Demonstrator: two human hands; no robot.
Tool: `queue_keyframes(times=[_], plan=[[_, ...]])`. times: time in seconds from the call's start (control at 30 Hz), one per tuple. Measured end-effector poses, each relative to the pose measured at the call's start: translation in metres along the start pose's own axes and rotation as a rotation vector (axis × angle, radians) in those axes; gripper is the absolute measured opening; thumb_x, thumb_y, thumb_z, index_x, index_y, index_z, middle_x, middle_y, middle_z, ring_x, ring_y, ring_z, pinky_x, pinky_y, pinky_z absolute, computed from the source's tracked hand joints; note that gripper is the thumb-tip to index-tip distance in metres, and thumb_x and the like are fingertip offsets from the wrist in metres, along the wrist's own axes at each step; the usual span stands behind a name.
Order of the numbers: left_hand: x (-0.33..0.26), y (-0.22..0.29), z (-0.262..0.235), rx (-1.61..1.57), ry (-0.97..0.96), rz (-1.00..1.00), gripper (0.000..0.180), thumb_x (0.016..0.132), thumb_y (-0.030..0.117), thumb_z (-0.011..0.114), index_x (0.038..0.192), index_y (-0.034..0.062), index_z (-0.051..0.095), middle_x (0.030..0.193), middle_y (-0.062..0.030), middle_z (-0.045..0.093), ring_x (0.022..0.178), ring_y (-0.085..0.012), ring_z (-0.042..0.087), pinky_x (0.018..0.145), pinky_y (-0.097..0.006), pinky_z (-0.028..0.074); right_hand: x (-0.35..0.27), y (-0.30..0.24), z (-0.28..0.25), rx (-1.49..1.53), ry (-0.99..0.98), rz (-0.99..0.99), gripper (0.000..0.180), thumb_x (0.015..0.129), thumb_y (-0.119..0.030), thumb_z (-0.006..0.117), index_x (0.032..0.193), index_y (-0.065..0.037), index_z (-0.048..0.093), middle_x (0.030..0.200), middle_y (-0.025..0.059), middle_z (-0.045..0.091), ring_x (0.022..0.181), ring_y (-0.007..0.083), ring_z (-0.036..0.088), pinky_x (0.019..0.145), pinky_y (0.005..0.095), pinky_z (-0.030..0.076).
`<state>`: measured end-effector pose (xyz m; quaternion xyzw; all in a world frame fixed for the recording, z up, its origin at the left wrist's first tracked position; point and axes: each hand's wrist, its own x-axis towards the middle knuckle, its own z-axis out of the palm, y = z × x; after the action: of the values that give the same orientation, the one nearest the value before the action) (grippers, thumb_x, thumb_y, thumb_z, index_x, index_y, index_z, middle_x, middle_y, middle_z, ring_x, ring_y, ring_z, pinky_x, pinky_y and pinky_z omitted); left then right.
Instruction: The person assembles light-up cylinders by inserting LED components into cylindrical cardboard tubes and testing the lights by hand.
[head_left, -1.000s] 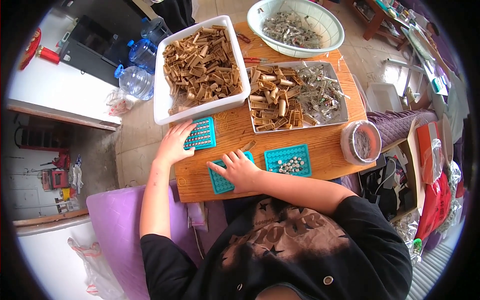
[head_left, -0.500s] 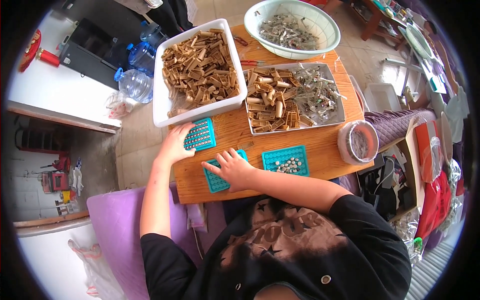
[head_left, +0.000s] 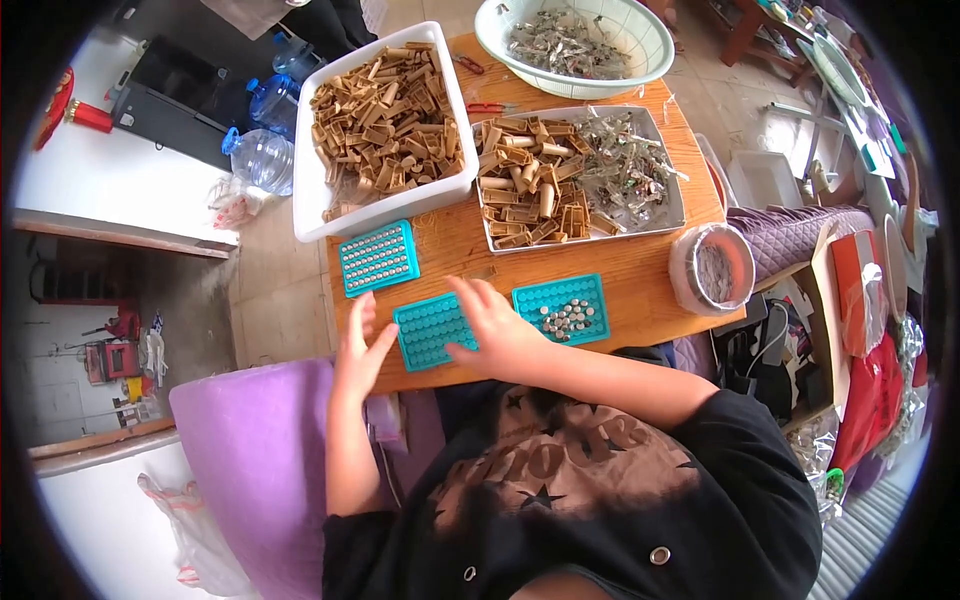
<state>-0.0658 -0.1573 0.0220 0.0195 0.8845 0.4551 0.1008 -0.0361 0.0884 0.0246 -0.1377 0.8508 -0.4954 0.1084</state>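
Observation:
My left hand (head_left: 360,345) hovers at the table's front edge, fingers apart and holding nothing, beside the left end of a teal dimpled tray (head_left: 425,335). Over that tray's right part is my right hand (head_left: 492,332), also open, with thumb and fingers spread. The tray's visible dimples have nothing in them. Farther left, a second teal tray (head_left: 378,258) carries small silvery round pieces set in rows. To the right of my right hand, a third teal tray (head_left: 530,300) holds a loose heap of silvery round pieces (head_left: 568,318).
Behind the trays stand a deep white bin (head_left: 385,213) of tan plastic parts and a shallow box (head_left: 590,240) of tan parts and clear wrapped pieces. A pale green basket (head_left: 655,75), red-handled pliers (head_left: 490,107) and a lined round tub (head_left: 745,285) are also on the wooden table (head_left: 630,275).
My left hand has left the filled tray and come down toward me. My right hand has lifted and shifted slightly right, uncovering more of the middle tray. The view has shifted slightly.

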Motion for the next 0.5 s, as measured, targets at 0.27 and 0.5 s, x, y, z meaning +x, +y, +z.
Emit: queue_keyframes(times=[0.27,0.5], plan=[[-0.062,-0.024,0.054,-0.551,0.176,-0.275,0.052,0.098,0.031,0.048,0.138,0.0002,0.037,0.139,-0.0155,0.04,0.13,-0.0231,0.035,0.109,-0.036,0.026,-0.021,0.025,0.019,0.535,-0.083,0.268,0.085,0.083,-0.018,0.062,0.145,0.003,0.007,0.139,0.0231,0.036,0.127,0.0284,0.042,0.103,0.034,0.036],[-0.059,-0.039,0.055,-0.544,0.278,-0.148,0.046,0.097,0.021,0.049,0.135,-0.003,0.038,0.138,-0.0147,0.042,0.13,-0.0222,0.036,0.109,-0.034,0.026,-0.011,0.033,0.048,0.581,-0.052,0.212,0.095,0.077,-0.026,0.065,0.144,0.004,0.005,0.131,0.0304,0.044,0.124,0.0337,0.046,0.102,0.0364,0.037]])
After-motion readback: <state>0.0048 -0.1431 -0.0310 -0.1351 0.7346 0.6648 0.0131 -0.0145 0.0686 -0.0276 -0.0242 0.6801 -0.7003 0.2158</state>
